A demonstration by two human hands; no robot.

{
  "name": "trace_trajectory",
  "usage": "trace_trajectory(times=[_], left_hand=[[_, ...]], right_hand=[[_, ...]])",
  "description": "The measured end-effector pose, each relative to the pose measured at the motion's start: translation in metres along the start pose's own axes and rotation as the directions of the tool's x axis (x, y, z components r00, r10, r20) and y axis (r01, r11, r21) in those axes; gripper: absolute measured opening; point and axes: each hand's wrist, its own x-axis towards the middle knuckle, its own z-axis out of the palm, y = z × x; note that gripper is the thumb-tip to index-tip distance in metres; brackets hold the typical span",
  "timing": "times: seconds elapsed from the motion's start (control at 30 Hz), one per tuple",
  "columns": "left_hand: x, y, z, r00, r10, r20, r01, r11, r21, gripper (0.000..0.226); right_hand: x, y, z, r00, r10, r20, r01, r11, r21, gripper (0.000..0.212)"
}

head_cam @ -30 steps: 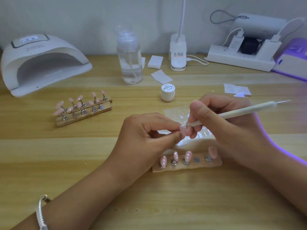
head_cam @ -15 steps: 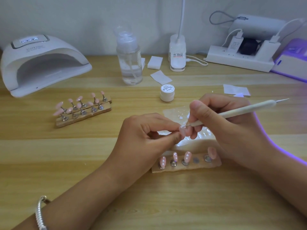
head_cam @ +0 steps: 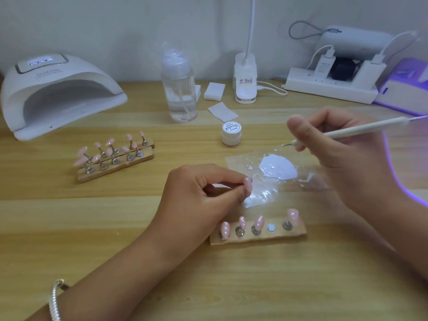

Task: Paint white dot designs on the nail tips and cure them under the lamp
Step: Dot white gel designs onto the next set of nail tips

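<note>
My left hand [head_cam: 203,193] pinches a pink nail tip [head_cam: 248,183] with white dots, held just above the table. My right hand [head_cam: 340,154] grips a white dotting pen [head_cam: 361,130], its fine point hovering over the clear palette sheet [head_cam: 240,162] that carries a white paint blob [head_cam: 278,169]. In front of me a wooden holder [head_cam: 261,236] carries several dotted pink tips and one bare magnet. A second wooden holder [head_cam: 120,165] with plain pink tips sits to the left. The white curing lamp [head_cam: 58,93] stands at the far left.
A small white gel pot [head_cam: 231,133] sits behind the palette. A clear pump bottle [head_cam: 179,89], white pads [head_cam: 214,91], a desk lamp base [head_cam: 246,79], a power strip [head_cam: 331,89] with chargers and a purple-lit device [head_cam: 407,89] line the back.
My right hand has lifted the pen away from the nail tip, up and to the right over the paint. My left hand stays put, holding the tip.
</note>
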Motion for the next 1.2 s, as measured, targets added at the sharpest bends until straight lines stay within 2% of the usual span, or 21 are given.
trace_trajectory(times=[0.13, 0.43, 0.67, 0.83, 1.1, 1.2], left_hand=[[0.0, 0.001, 0.0, 1.0, -0.022, -0.003, 0.022, 1.0, 0.02, 0.011], [0.001, 0.002, 0.0, 1.0, -0.025, 0.003, 0.025, 0.998, 0.051, 0.009], [0.001, 0.0, 0.0, 1.0, -0.008, 0.007, 0.008, 1.0, 0.013, 0.01], [0.001, 0.002, 0.0, 0.998, 0.059, 0.006, -0.059, 0.998, -0.002, 0.01], [0.0, 0.002, 0.0, 0.987, 0.161, 0.008, -0.161, 0.986, 0.036, 0.007], [0.001, 0.001, 0.0, 0.981, 0.191, 0.016, -0.191, 0.981, 0.034, 0.009]], right_hand=[[-0.001, 0.014, -0.002, 0.998, 0.062, 0.015, -0.057, 0.975, -0.215, 0.038], [0.0, 0.025, -0.002, 0.993, 0.098, 0.061, -0.074, 0.944, -0.323, 0.04], [0.001, 0.013, -0.003, 0.998, 0.005, -0.063, -0.012, 0.994, -0.113, 0.04], [-0.008, -0.006, 0.01, 0.998, -0.047, 0.029, 0.044, 0.995, 0.094, 0.038], [-0.028, -0.02, 0.023, 0.981, -0.068, 0.182, 0.027, 0.976, 0.218, 0.025], [-0.029, -0.02, 0.024, 0.976, -0.079, 0.203, 0.03, 0.971, 0.236, 0.028]])
